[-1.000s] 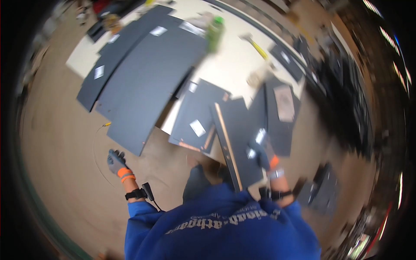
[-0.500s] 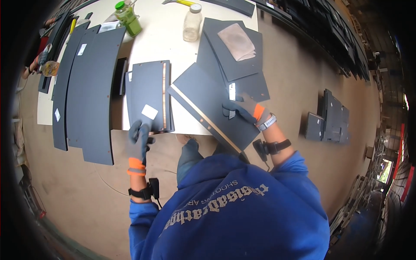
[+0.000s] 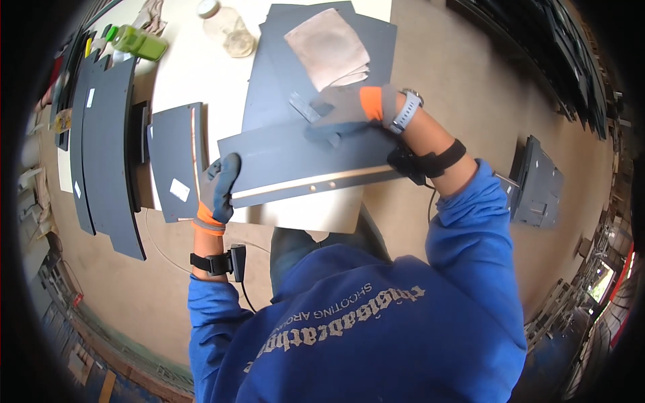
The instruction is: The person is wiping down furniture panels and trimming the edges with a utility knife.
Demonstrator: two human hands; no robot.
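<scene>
Blue long-sleeved fabric sweatshirt (image 3: 396, 349): large pale blackletter line (image 3: 346, 328), upside down in view; smaller line of thin capitals (image 3: 336, 301) alongside. Both legible, wording not transcribed. White rectangular paper label (image 3: 179, 189) on dark grey flat rectangular board (image 3: 168, 144): print too small to read.

Wide fisheye, worn on head, looking steeply down
</scene>
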